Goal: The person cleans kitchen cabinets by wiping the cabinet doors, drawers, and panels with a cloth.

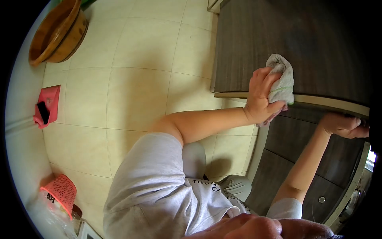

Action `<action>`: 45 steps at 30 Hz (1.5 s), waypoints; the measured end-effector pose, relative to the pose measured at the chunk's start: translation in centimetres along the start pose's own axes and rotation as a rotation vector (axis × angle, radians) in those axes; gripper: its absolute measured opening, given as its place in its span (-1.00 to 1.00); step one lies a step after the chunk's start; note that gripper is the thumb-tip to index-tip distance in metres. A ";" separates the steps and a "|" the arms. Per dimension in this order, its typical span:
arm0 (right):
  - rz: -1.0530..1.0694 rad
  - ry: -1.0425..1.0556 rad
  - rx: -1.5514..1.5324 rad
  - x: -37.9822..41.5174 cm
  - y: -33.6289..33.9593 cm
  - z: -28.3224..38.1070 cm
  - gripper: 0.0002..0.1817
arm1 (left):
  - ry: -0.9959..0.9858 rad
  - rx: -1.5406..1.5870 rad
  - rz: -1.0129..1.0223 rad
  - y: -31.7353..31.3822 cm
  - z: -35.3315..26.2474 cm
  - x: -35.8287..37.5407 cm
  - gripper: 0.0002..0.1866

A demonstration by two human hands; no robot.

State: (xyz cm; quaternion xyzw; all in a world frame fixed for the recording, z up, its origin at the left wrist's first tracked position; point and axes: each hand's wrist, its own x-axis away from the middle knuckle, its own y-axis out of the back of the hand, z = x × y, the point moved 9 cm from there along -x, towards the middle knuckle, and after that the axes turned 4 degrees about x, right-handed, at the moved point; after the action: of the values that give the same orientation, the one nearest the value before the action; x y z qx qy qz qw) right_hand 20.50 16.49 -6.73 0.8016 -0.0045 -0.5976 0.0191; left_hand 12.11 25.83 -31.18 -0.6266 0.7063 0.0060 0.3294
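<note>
My left hand [262, 95] is closed around a crumpled pale cloth [281, 79] with a green line along one edge. It holds the cloth against the dark wood-grain panel [254, 36], close to the light trim strip [318, 100] on the panel's edge. A pinkish bit of fabric shows under the thumb. My right hand [345, 125] is at the far right with its fingers curled, beside the dark cabinet front below the strip. Shadow hides what those fingers touch or hold.
The dark drawer fronts [294, 137] with a round knob [321, 199] lie at lower right. Beige floor tiles spread left. Along the left wall are a wooden tub [59, 36], a pink dustpan [51, 101] with a black object, and a red perforated basket [61, 191] by clear plastic.
</note>
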 end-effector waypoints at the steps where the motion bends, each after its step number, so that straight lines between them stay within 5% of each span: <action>1: 0.003 -0.036 -0.027 -0.1 -0.2 0.1 -0.56 | -0.077 0.078 0.065 0.2 0.9 0.3 -0.31; 3: 0.007 -0.058 -0.037 0.0 0.1 -0.5 -0.56 | -0.157 0.124 0.120 1.4 3.2 1.3 -0.32; 5: 0.024 -0.102 -0.089 0.3 0.3 -1.6 -0.56 | 0.129 0.164 0.063 3.2 9.1 3.6 -0.30; 7: 0.045 -0.152 -0.149 0.5 0.2 -2.6 -0.57 | 0.195 -0.031 0.066 5.2 14.7 6.0 -0.26; 10: 0.017 -0.174 -0.142 0.5 0.4 -2.8 -0.57 | 0.726 -0.031 -0.010 8.3 22.9 8.9 -0.25; 15: -0.008 -0.138 -0.135 0.2 0.1 -0.6 -0.57 | 0.630 -0.234 0.053 9.4 22.8 11.2 -0.30; 19: 0.003 -0.081 -0.096 0.2 0.6 -1.7 -0.56 | 0.664 -0.112 0.067 9.3 20.2 13.6 -0.37; 24: 0.036 -0.206 -0.193 1.0 1.5 -5.6 -0.56 | 0.522 -0.281 -0.010 8.8 21.9 7.8 -0.36; 26: 0.081 -0.104 -0.094 0.6 1.0 -3.3 -0.57 | 0.491 -0.238 -0.013 8.9 24.0 4.6 -0.33; 31: 0.001 -0.155 -0.110 0.2 0.3 -1.1 -0.61 | 0.643 -0.274 0.119 9.2 28.6 4.4 -0.30; 36: -0.026 -0.141 -0.106 0.3 1.0 -2.5 -0.61 | 0.800 -0.210 0.343 10.4 21.2 13.2 -0.26; 41: 0.020 -0.152 -0.127 -0.1 0.2 -1.1 -0.55 | 0.725 -0.212 0.298 9.9 22.0 12.8 -0.25; 45: 0.029 -0.126 -0.078 0.0 0.6 -1.3 -0.56 | 0.652 -0.321 0.291 9.6 25.6 5.7 -0.25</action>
State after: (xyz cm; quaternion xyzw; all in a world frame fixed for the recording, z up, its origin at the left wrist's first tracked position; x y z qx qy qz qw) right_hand 21.81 15.87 -6.33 0.7607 0.0061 -0.6464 0.0584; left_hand 15.31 33.62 -57.79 -0.5325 0.8455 -0.0365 -0.0188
